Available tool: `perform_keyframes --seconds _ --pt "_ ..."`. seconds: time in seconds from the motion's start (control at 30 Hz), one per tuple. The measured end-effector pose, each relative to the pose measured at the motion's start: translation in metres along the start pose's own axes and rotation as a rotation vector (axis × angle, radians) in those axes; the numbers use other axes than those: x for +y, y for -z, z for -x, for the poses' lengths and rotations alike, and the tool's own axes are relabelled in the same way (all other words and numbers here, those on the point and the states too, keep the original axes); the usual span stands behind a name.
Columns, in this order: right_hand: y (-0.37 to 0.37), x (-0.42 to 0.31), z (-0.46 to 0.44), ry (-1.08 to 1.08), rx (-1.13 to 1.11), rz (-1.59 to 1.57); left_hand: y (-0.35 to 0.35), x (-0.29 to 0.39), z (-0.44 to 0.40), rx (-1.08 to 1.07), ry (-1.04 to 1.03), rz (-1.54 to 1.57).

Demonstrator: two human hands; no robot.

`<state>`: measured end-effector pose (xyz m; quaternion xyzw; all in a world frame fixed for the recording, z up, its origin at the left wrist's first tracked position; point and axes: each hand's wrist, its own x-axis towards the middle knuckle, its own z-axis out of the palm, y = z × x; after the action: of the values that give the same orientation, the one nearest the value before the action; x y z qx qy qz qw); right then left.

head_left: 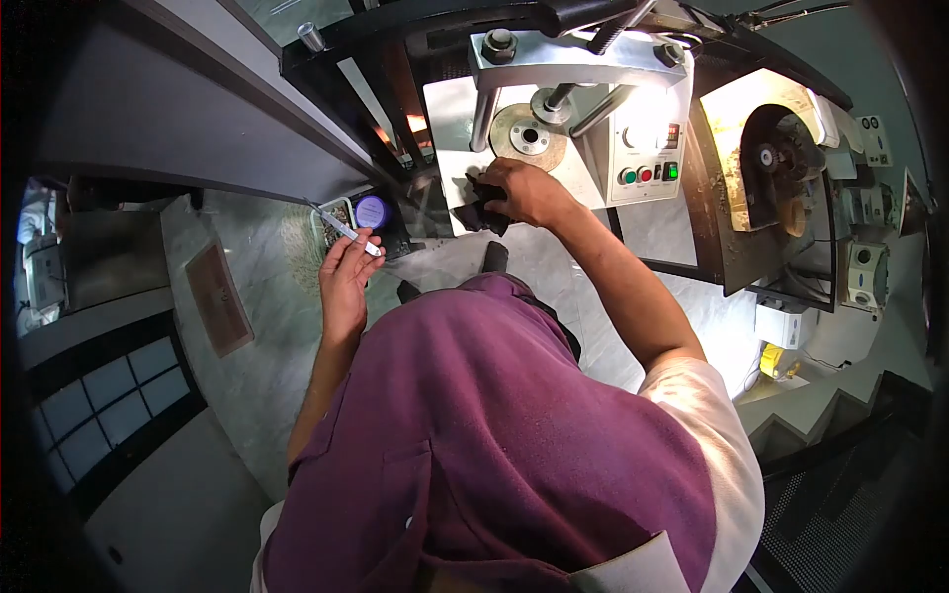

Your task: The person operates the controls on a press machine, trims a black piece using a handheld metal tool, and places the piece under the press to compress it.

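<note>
My left hand (346, 277) is closed around a slim silver-grey tool (341, 226) with a narrow, pointed far end. The tool is held up and to the left, and its exact kind is too small to tell. My right hand (526, 190) grips a dark, crumpled, soft-looking black thing (482, 211) at the front edge of the white machine top (583, 180). Its fingers partly cover it. Just beyond that hand lies a round tan disc (550, 148) with a metal centre and a dark hole, under the steel crossbar (578, 65) of the press.
The control panel (649, 148) has green and red buttons. To its right stands an open lit housing (751, 138) with a dark wheel inside. A purple round lid (372, 211) and a small container (336, 219) sit beyond my left hand. A grey wall panel (198, 99) borders the left.
</note>
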<state>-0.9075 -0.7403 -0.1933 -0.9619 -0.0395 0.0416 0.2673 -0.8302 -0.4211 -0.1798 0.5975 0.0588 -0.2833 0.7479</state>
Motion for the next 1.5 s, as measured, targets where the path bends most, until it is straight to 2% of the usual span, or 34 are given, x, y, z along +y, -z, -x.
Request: perform_keyframes --seconds 0.33,0.4,0.63,0.83,0.93,1.1,1.27,1.5 --pt "-0.004 -0.006 0.001 -0.056 -0.052 0.028 -0.002 -0.002 -0.004 -0.003 0.011 -0.003" --pt "-0.014 -0.001 0.005 0.019 0.086 0.024 -0.003 -0.002 -0.005 -0.003 0.013 -0.005" --pt "-0.009 -0.005 0.009 -0.038 0.082 -0.019 -0.004 -0.002 -0.011 -0.011 0.022 -0.026" --pt "0.005 0.014 0.020 -0.155 0.236 -0.075 -0.004 -0.004 -0.017 -0.017 0.023 -0.006" --pt "0.020 0.034 0.023 -0.300 0.449 -0.003 -0.004 -0.005 -0.018 -0.019 0.023 -0.004" --pt "0.036 0.055 0.012 -0.411 0.393 0.032 -0.007 -0.006 -0.021 -0.032 0.012 -0.015" --pt "0.038 0.053 -0.004 -0.505 0.377 -0.124 -0.008 -0.005 -0.020 -0.030 0.000 -0.015" --pt "0.040 0.057 -0.006 -0.397 0.360 -0.128 -0.007 -0.005 -0.018 -0.002 0.000 0.003"
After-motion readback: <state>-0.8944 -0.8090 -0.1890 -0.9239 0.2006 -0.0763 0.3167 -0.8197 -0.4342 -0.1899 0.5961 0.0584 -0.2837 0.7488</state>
